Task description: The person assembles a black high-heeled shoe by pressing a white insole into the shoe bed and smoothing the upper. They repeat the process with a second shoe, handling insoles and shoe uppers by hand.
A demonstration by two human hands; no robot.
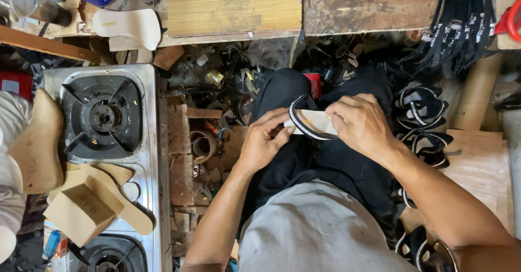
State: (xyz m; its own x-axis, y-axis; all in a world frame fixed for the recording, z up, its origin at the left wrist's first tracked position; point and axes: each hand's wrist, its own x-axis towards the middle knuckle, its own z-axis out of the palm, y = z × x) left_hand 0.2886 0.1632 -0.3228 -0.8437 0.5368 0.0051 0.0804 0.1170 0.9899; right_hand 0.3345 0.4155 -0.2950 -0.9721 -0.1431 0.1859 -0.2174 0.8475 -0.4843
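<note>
Seen from above, a seated person in a grey shirt [320, 234] and black trousers [325, 163] works over the lap; the left hand [264, 140] pinches one end of a pale sandal sole [317, 123], fingers curled around its edge; the right hand [360, 123] grips the other end, fingers folded over a black strap with white trim [298, 121] that arcs across the sole. To the person's right lies a pile of finished black straps [422, 114]; to the left, a steel gas stove [106, 117] bears tan insoles [97, 196]; farthest off, a wooden workbench [233, 3].
</note>
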